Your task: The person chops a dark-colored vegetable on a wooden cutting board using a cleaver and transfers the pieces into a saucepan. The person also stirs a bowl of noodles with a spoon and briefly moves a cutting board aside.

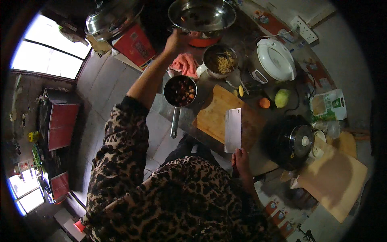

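Observation:
At the far side of the counter, my left hand (173, 41) reaches the left edge of a wide stainless steel basin (222, 22). Its fingers are dim against the rim, so the grip is unclear. My right hand (242, 160) grips the handle of a cleaver (233, 130). The broad blade lies over the right part of a wooden cutting board (211, 121). Left of the board sits a long-handled saucepan (174, 119) containing dark reddish-brown pieces. Behind it are a crumpled pink cloth (186, 65) and a pot (213, 74) with yellowish strips inside.
A white-lidded cooker (273, 60) stands at the back right. Beyond the board lie a cut orange vegetable piece (264, 103), a green round vegetable (282, 98) and a yellow piece (241, 90). A black rice cooker (279, 145) stands right of the board, close to the cleaver.

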The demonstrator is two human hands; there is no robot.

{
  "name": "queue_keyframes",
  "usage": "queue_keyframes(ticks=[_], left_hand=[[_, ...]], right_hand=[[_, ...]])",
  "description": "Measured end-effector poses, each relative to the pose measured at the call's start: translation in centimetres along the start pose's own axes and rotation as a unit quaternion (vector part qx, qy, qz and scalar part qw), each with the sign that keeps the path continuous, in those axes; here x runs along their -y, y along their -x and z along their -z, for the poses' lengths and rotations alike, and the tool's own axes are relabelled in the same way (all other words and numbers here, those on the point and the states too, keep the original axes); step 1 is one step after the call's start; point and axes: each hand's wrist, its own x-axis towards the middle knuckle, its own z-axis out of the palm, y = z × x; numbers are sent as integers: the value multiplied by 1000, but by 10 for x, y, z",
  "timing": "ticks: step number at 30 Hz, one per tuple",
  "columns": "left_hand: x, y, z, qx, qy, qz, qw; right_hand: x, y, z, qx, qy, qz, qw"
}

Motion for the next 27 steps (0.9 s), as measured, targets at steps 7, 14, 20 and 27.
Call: queue_keyframes(ticks=[7, 14, 20, 27], left_hand=[[-6, 150, -53, 274, -265, -36, 924], [13, 188, -83, 241, -344, -67, 905], [-49, 199, -78, 183, -190, 8, 965], [-117, 243, -135, 284, -117, 13, 952]], right_hand=[[-6, 7, 2, -30, 18, -11, 999], [-4, 10, 7, -28, 54, -24, 998], [-1, 13, 4, -67, 92, -10, 993], [17, 6, -11, -89, 57, -19, 994]])
